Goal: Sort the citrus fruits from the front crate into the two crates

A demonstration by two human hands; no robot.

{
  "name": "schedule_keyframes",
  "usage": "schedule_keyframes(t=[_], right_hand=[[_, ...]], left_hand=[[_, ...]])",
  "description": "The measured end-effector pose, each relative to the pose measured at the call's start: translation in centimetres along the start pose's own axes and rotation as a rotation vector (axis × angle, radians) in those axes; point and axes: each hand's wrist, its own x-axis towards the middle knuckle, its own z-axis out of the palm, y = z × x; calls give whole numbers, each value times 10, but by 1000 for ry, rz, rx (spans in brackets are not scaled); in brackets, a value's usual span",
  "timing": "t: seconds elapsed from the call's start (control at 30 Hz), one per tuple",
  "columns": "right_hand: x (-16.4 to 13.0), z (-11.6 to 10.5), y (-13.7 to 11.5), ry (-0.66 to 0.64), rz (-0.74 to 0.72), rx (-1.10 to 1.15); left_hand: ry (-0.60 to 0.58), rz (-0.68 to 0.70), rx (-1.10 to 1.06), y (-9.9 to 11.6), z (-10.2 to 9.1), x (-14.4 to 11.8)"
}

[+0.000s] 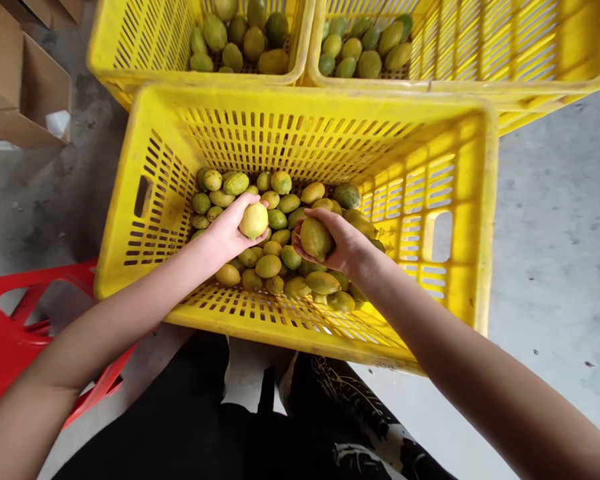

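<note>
Both arms reach into the crate (130, 200), left hand (227, 230) cupping a yellow fruit (253, 221), right hand (337, 243) gripping a greener fruit (315, 239).

Bright, even daylight, strongest on the right where the concrete floor (555, 267) looks pale and washed out, soft shadow on the left floor beside the near crate (300, 107), no hard glare, sharp focus throughout, wide-angle bending at the edges, forearms stretched near the bottom corners
</note>
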Motion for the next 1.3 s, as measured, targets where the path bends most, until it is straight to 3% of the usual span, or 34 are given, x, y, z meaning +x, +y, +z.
schedule_keyframes(t=[0.33,0.53,0.77,0.97,1.13,1.3], right_hand=[[-6,9,1,12,-112,61],[-9,6,-1,88,-184,148],[4,-8,-12,13,-67,223],[10,-4,-11,-54,-24,218],[10,-3,-3,-11,23,197],[9,-5,2,-32,100,159]], left_hand=[[-4,-48,40,-8,0,-3],[-32,-65,16,-12,0,0],[-10,-24,42,-13,6,-5],[-68,7,79,-21,6,-6],[5,90,24,-22,0,-3],[60,70,-48,-20,-1,0]])
